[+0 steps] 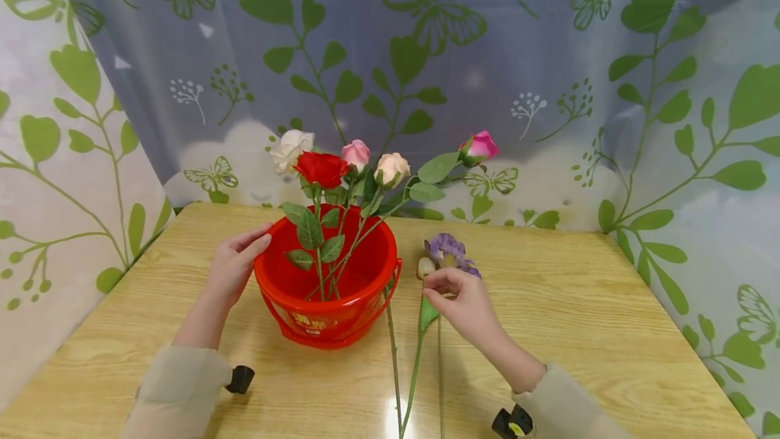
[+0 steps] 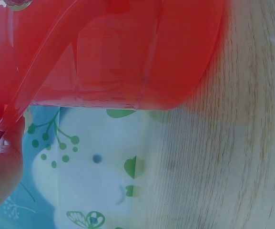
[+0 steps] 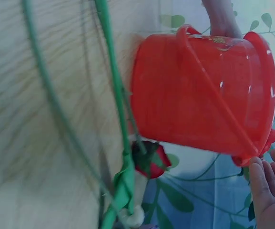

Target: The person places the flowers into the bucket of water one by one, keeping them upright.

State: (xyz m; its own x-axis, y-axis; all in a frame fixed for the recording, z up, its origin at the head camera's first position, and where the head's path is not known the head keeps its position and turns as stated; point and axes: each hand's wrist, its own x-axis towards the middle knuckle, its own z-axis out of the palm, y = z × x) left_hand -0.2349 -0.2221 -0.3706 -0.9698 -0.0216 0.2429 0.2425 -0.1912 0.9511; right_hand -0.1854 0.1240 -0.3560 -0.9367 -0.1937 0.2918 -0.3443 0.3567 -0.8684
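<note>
My left hand [image 1: 231,269] grips the left rim of a red bucket [image 1: 359,322], thumb toward the inside. Inside lean several artificial roses: a white rose [image 1: 291,150], a red rose [image 1: 321,169], a pale pink rose [image 1: 356,154], a peach rose [image 1: 392,169] and a hot pink rose [image 1: 481,146]. Right of the bucket, my right hand [image 1: 466,303] hovers over a white bud [image 1: 425,267] on a green stem, its fingers loosely bent. The right wrist view shows thumb and fingers apart, holding nothing. Beside the bud lies a purple flower [image 1: 449,251].
Another red rose [image 3: 157,161] lies beside the bucket, its head hidden in the head view. Several stems run toward the front edge of the wooden table [image 1: 585,330]. A patterned cloth [image 1: 548,87] hangs behind and at both sides. The bucket's handle [image 1: 393,286] hangs down.
</note>
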